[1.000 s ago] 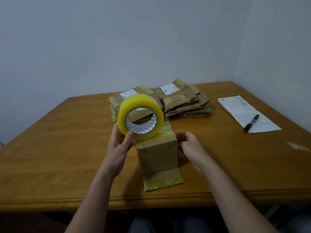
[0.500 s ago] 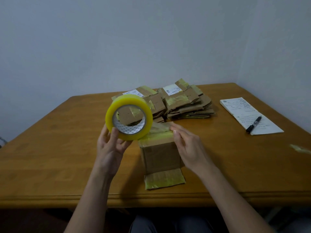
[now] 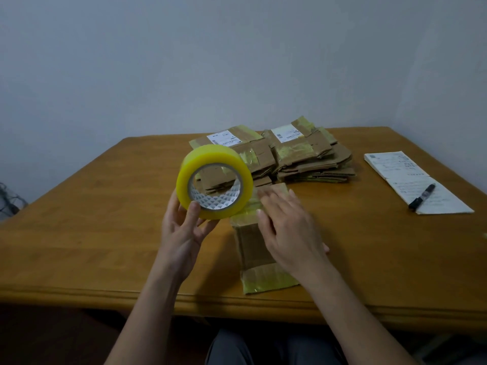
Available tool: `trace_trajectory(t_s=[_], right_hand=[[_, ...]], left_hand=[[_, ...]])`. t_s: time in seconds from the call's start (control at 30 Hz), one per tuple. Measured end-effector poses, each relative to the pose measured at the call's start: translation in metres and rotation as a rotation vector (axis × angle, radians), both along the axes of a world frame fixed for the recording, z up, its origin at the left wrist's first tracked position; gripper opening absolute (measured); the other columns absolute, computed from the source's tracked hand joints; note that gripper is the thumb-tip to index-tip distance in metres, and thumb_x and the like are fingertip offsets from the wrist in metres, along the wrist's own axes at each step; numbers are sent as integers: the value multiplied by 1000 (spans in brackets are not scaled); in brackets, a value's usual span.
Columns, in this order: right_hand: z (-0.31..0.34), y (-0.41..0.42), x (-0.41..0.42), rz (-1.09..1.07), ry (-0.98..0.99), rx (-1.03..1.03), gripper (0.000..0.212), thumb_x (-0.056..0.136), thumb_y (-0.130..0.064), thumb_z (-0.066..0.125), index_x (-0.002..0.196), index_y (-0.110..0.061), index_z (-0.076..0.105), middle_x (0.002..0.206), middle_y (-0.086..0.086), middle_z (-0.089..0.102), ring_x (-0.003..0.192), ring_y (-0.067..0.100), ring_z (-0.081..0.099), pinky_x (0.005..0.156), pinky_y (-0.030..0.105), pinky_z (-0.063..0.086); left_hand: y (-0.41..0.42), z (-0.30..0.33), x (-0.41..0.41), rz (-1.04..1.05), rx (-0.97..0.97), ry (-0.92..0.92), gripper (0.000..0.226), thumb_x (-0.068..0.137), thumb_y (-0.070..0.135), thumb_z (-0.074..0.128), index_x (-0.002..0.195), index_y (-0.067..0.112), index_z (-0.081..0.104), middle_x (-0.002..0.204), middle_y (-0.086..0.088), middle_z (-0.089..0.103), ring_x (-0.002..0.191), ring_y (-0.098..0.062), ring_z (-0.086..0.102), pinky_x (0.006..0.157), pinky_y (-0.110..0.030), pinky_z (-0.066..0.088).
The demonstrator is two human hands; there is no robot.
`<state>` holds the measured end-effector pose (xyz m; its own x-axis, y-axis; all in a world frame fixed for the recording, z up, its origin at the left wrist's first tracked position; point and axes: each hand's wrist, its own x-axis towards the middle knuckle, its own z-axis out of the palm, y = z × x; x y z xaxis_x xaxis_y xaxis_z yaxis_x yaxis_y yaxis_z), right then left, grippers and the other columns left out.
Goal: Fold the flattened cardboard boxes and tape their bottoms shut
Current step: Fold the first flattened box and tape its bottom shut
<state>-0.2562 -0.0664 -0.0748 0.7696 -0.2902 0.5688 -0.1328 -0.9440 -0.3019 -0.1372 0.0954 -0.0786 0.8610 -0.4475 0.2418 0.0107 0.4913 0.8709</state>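
A small folded cardboard box (image 3: 250, 246) stands on the wooden table (image 3: 92, 233) near its front edge, one taped flap lying flat toward me. My left hand (image 3: 181, 233) grips a yellow roll of tape (image 3: 214, 181), holding it up just left of the box top. My right hand (image 3: 287, 227) lies flat with straight fingers on the box's top, pressing the tape there. Behind them lies a stack of flattened cardboard boxes (image 3: 295, 156) with white labels.
A paper sheet (image 3: 403, 175) with a black marker (image 3: 421, 196) on it lies at the right of the table. A grey wall rises right behind the table. A dark object (image 3: 9, 198) shows at the far left edge.
My right hand went from the box's right side up onto its top and now presses flat there. The left hand shifted the tape roll slightly left, then back close to the box.
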Motion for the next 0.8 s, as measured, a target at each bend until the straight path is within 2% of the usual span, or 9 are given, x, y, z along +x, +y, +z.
trace_trajectory(t_s=[0.07, 0.17, 0.3, 0.43, 0.53, 0.6, 0.7, 0.8], right_hand=[[-3, -6, 0, 45, 8, 75, 53, 102, -39, 20, 140, -17, 50, 143, -2, 52, 135, 8, 40, 114, 21, 16], [-5, -15, -3, 35, -32, 82, 53, 101, -40, 21, 132, -17, 58, 139, -2, 56, 129, 2, 40, 107, 19, 24], [-2, -13, -1, 35, -2, 100, 51, 101, -35, 24, 132, -14, 59, 138, 2, 57, 132, 12, 47, 112, 23, 25], [9, 0, 2, -101, 57, -81, 59, 99, -33, 16, 130, -8, 60, 148, 8, 46, 141, 20, 34, 120, 36, 18], [10, 10, 1, -46, 118, -115, 57, 100, -35, 17, 141, -7, 46, 154, 7, 37, 143, 18, 30, 118, 33, 15], [8, 12, -1, 26, 162, -91, 62, 100, -49, 12, 147, -18, 38, 154, -1, 37, 142, 12, 31, 116, 28, 10], [6, 9, -1, 46, 213, -77, 81, 90, -75, 7, 148, -27, 37, 155, -8, 34, 142, 8, 28, 112, 27, 6], [5, 9, 2, 23, 203, -51, 78, 88, -77, 15, 146, -30, 39, 154, -11, 36, 141, 7, 30, 111, 27, 10]], left_hand=[[0, 5, 3, -13, 30, -43, 58, 89, 19, 57, 145, 16, 44, 134, -9, 59, 119, -28, 61, 82, -39, 59], [20, 9, 12, -27, 93, -97, 72, 85, 29, 71, 148, 13, 40, 138, -14, 53, 123, -31, 58, 84, -42, 58], [57, -1, 19, 28, 186, -110, 85, 70, 41, 81, 146, 24, 45, 141, -8, 53, 118, -21, 62, 76, -35, 59], [61, -13, 10, 46, 213, -68, 72, 79, 27, 75, 145, 27, 46, 147, -9, 46, 122, -22, 60, 79, -37, 59], [61, -14, 7, 34, 208, -14, 91, 66, 39, 89, 144, 27, 45, 147, -7, 46, 124, -24, 58, 84, -40, 59], [64, -16, 6, 41, 248, -25, 77, 70, 32, 80, 140, 27, 48, 145, -8, 47, 128, -26, 54, 87, -41, 57], [66, -21, 5, 2, 306, -71, 53, 75, 30, 73, 125, 21, 58, 123, -5, 64, 117, -26, 60, 84, -35, 56], [68, -17, 4, -8, 322, -67, 48, 80, 37, 68, 125, 21, 60, 125, -7, 66, 117, -27, 62, 89, -38, 54]])
